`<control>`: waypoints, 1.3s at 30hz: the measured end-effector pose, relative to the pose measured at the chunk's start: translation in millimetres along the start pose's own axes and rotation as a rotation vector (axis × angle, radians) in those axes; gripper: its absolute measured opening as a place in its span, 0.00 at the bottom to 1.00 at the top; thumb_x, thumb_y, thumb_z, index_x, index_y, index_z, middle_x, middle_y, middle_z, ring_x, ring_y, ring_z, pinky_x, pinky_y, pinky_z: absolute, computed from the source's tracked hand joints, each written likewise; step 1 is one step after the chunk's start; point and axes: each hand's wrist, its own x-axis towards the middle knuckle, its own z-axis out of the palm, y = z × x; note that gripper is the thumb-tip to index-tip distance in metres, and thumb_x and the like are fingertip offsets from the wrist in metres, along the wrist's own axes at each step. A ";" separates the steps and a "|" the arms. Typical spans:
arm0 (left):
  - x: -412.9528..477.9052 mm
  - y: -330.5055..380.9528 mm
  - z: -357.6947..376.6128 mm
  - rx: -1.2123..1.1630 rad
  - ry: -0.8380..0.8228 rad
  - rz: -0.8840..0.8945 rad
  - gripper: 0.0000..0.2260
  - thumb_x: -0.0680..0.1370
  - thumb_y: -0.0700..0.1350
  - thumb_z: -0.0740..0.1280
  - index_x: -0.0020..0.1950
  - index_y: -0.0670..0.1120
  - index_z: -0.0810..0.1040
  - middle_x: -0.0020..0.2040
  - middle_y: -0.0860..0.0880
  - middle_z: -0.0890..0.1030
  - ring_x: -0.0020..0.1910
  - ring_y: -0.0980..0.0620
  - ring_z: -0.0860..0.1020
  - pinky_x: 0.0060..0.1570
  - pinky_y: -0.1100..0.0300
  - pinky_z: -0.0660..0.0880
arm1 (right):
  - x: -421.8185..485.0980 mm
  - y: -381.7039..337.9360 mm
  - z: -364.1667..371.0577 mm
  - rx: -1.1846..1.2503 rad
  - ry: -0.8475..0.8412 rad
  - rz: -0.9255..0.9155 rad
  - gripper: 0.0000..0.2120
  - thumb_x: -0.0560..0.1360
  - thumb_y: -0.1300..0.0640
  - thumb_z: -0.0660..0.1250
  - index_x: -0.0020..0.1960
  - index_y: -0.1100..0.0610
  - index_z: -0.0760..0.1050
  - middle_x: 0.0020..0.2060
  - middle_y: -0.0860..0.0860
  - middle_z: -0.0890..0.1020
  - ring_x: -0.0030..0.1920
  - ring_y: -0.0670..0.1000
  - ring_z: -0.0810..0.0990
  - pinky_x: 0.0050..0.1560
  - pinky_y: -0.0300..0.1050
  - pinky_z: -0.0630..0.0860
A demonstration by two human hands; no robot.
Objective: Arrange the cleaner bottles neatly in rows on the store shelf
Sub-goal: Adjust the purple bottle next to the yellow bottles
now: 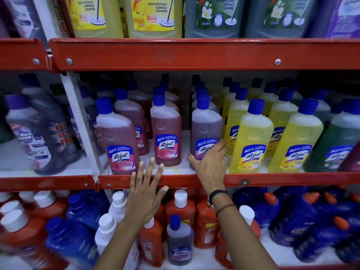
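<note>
On the middle shelf (272,179) stand rows of blue-capped cleaner bottles. My right hand (209,165) grips the base of a purple bottle (206,125) at the front of its row. To its left stand a pink bottle (166,133) and another pink bottle (116,135) that leans slightly. Yellow bottles (251,137) fill the rows on the right. My left hand (145,193) hovers in front of the red shelf edge with fingers spread, holding nothing, just below the pink bottles.
A white upright post (81,121) divides the shelf; grey-purple bottles (33,133) stand left of it. Large yellow and green cleaner jugs (153,16) fill the top shelf. The bottom shelf holds orange, blue and white bottles and one small purple bottle (180,242).
</note>
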 end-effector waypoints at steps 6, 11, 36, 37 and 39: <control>-1.0 0.8 -7.3 0.011 -0.020 0.006 0.27 0.80 0.63 0.43 0.77 0.55 0.50 0.78 0.48 0.56 0.77 0.47 0.49 0.72 0.54 0.38 | -22.6 6.3 -17.2 -0.052 0.020 -0.020 0.50 0.62 0.41 0.73 0.71 0.65 0.54 0.61 0.63 0.71 0.57 0.64 0.76 0.50 0.53 0.77; -6.0 -4.1 -9.8 0.004 -0.029 0.027 0.28 0.80 0.62 0.46 0.77 0.53 0.51 0.78 0.48 0.56 0.77 0.47 0.51 0.73 0.54 0.40 | -27.1 10.3 -18.6 -0.012 0.009 -0.014 0.49 0.61 0.41 0.73 0.70 0.65 0.55 0.59 0.63 0.71 0.55 0.65 0.75 0.52 0.54 0.76; -34.2 -49.9 -6.2 -0.074 -0.052 0.018 0.28 0.80 0.61 0.45 0.76 0.57 0.38 0.77 0.59 0.36 0.75 0.59 0.37 0.70 0.43 0.48 | -32.6 -86.7 61.5 0.004 -0.053 0.019 0.52 0.60 0.41 0.76 0.71 0.66 0.54 0.63 0.65 0.69 0.60 0.65 0.73 0.58 0.55 0.74; -34.6 -50.4 -5.5 -0.071 -0.055 0.017 0.27 0.80 0.62 0.45 0.76 0.57 0.39 0.77 0.59 0.36 0.75 0.58 0.38 0.70 0.43 0.48 | -34.5 -86.0 61.1 0.001 -0.041 0.009 0.52 0.60 0.41 0.76 0.70 0.66 0.55 0.62 0.65 0.70 0.59 0.65 0.73 0.57 0.55 0.74; -35.3 -51.1 -4.8 -0.067 -0.053 0.018 0.27 0.80 0.62 0.44 0.76 0.57 0.39 0.77 0.59 0.36 0.76 0.58 0.38 0.73 0.46 0.44 | -40.4 -83.6 57.6 -0.003 -0.021 -0.021 0.51 0.59 0.41 0.76 0.68 0.67 0.56 0.60 0.66 0.71 0.58 0.66 0.74 0.57 0.56 0.75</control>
